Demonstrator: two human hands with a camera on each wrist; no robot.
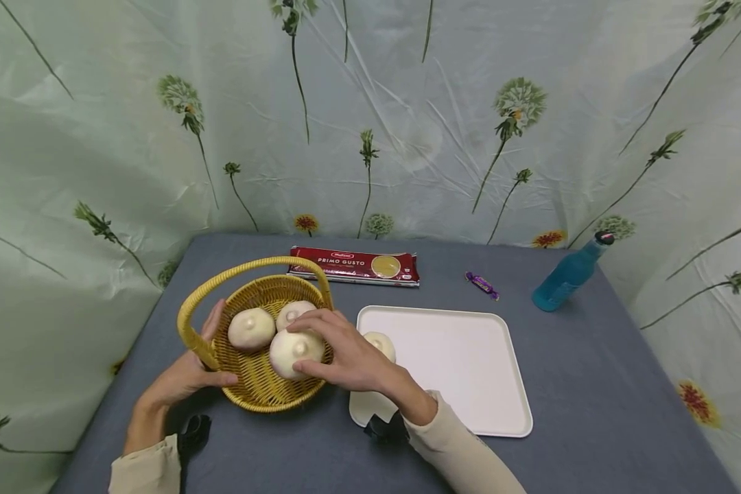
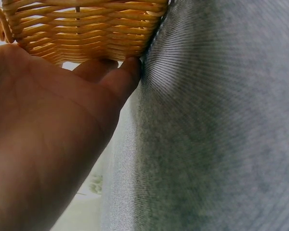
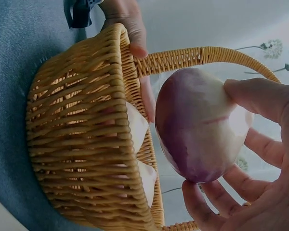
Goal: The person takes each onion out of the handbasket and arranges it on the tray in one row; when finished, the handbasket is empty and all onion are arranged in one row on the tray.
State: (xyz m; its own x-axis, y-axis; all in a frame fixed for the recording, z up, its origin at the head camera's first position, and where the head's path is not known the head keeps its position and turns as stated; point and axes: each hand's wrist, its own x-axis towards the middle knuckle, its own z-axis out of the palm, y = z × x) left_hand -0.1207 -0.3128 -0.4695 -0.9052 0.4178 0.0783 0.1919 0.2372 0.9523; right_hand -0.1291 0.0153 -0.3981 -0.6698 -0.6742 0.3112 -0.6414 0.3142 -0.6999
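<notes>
A purple-and-white turnip (image 3: 197,125) is pinched between the thumb and fingers of my right hand (image 1: 355,353), held above the opening of a yellow wicker basket (image 1: 265,398). Two more turnips, one at the left (image 1: 251,329) and one at the back (image 1: 293,312), lie inside the basket. My left hand (image 1: 188,374) grips the basket's left side near the handle's base, thumb over the rim and fingers along the outer wall. Partly hidden behind my right hand, another turnip (image 1: 381,344) sits on the left part of a white tray (image 1: 457,370).
Behind the basket lies a red biscuit packet (image 1: 358,266). A purple wrapped candy (image 1: 483,285) is beyond the tray, and a blue bottle (image 1: 568,274) stands at the back right. The basket's arched handle (image 1: 191,302) rises on the left. A floral curtain hangs behind the table.
</notes>
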